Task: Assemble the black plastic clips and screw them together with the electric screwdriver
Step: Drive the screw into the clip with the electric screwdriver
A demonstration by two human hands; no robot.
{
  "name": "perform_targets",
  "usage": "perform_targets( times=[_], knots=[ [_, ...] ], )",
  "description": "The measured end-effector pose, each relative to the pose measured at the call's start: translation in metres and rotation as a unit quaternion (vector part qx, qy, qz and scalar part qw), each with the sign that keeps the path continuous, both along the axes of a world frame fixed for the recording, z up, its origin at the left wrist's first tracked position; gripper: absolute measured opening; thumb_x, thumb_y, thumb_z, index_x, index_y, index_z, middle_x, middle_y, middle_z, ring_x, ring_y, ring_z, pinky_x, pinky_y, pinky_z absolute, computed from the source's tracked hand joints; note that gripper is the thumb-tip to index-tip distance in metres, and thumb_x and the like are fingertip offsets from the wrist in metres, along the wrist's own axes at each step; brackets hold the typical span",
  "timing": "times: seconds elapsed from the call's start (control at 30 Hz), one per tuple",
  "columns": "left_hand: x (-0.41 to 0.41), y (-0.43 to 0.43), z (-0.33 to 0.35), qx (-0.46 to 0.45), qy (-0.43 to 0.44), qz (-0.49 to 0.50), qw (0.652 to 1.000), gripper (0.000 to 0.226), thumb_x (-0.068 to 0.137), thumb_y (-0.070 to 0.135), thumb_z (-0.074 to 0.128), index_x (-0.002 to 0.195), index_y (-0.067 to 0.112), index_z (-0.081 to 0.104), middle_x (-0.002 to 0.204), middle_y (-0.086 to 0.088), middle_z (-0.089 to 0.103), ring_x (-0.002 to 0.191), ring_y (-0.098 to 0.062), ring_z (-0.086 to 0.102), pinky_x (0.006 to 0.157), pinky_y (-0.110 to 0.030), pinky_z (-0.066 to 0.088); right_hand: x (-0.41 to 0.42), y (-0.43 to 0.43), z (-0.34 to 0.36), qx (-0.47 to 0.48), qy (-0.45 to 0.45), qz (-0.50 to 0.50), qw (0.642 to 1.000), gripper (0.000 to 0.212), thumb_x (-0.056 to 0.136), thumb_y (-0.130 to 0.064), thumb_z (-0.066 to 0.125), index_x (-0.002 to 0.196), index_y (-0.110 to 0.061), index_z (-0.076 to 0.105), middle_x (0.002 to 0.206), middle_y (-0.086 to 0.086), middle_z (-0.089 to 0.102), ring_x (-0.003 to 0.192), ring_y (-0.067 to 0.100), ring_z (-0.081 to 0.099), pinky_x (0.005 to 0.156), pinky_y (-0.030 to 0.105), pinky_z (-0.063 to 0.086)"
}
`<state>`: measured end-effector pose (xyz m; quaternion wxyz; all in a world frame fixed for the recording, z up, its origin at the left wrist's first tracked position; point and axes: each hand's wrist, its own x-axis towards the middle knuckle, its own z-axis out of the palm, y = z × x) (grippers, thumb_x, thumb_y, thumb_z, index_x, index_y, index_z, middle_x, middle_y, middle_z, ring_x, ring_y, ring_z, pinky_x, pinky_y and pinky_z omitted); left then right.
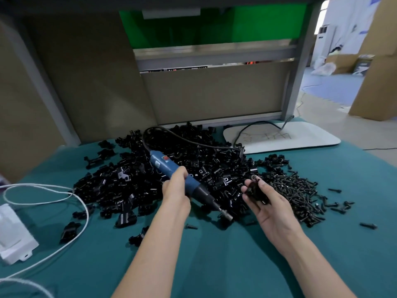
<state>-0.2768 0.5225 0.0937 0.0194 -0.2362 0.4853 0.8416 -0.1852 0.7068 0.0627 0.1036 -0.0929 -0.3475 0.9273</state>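
Observation:
My left hand (175, 190) grips the blue electric screwdriver (165, 166) around its body. The black nose and metal bit (223, 211) slant down to the right, above the pile. My right hand (270, 203) holds a black plastic clip (255, 191) in its curled fingers, palm up, just right of the bit; a screw head shows at the clip's top. A big heap of loose black clips (193, 168) covers the middle of the teal cloth. A pile of black screws (296, 190) lies to the right of my right hand.
The screwdriver's black cable (182, 137) loops back over the heap. A white tray (283, 136) lies at the back right. A white power box (12, 233) and white cord (83, 211) sit at the left. Stray screws (368, 225) dot the teal cloth (214, 265).

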Motion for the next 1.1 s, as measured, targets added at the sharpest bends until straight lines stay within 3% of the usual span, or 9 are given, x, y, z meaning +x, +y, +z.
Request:
perform_targets(
  times=[0.1, 0.23, 0.43, 0.73, 1.1],
  knots=[
    [-0.001, -0.005, -0.005, 0.187, 0.061, -0.071, 0.978, 0.016, 0.084, 0.009, 0.054, 0.099, 0.012, 0.05, 0.083, -0.006, 0.056, 0.072, -0.02, 0.06, 0.069, -0.035, 0.053, -0.009, 0.004, -0.002, 0.017, -0.007, 0.01, 1.0, 0.046, 0.083, -0.018, 0.07, 0.124, 0.001, 0.066, 0.116, 0.022, 0.074, 0.094, 0.028, 0.077, 0.07, 0.03, 0.063],
    [-0.003, 0.0, -0.004, 0.291, 0.079, -0.075, 0.95, 0.013, 0.092, 0.018, 0.065, 0.087, 0.014, 0.054, 0.068, 0.001, 0.06, 0.058, -0.015, 0.06, 0.061, -0.028, 0.057, -0.011, 0.007, -0.009, 0.074, -0.018, 0.034, 0.997, 0.043, 0.083, -0.017, 0.071, 0.123, -0.001, 0.067, 0.118, 0.023, 0.074, 0.104, 0.032, 0.075, 0.076, 0.033, 0.063],
    [-0.016, 0.005, -0.012, 0.248, 0.12, 0.021, 0.961, 0.018, 0.093, 0.019, 0.07, 0.081, 0.014, 0.057, 0.061, 0.005, 0.059, 0.05, -0.009, 0.057, 0.055, -0.025, 0.055, -0.011, -0.003, -0.011, 0.147, -0.03, 0.058, 0.987, 0.024, 0.08, -0.018, 0.073, 0.102, -0.011, 0.081, 0.116, 0.021, 0.074, 0.104, 0.03, 0.075, 0.079, 0.035, 0.062],
    [-0.016, 0.005, -0.018, 0.169, 0.123, 0.086, 0.974, 0.016, 0.09, 0.014, 0.07, 0.08, 0.013, 0.058, 0.061, 0.003, 0.062, 0.053, -0.012, 0.059, 0.058, -0.027, 0.056, -0.011, -0.004, -0.012, 0.157, -0.036, 0.043, 0.986, 0.025, 0.078, -0.018, 0.075, 0.102, -0.01, 0.081, 0.114, 0.021, 0.075, 0.102, 0.028, 0.075, 0.079, 0.034, 0.063],
    [-0.013, 0.007, -0.021, 0.161, 0.114, 0.091, 0.976, 0.016, 0.091, 0.014, 0.07, 0.082, 0.012, 0.056, 0.059, 0.004, 0.062, 0.053, -0.012, 0.06, 0.059, -0.027, 0.056, -0.009, -0.005, -0.015, 0.211, -0.022, 0.034, 0.977, 0.025, 0.082, -0.018, 0.073, 0.106, -0.014, 0.08, 0.114, 0.017, 0.076, 0.109, 0.028, 0.073, 0.084, 0.034, 0.062]
  ],
)
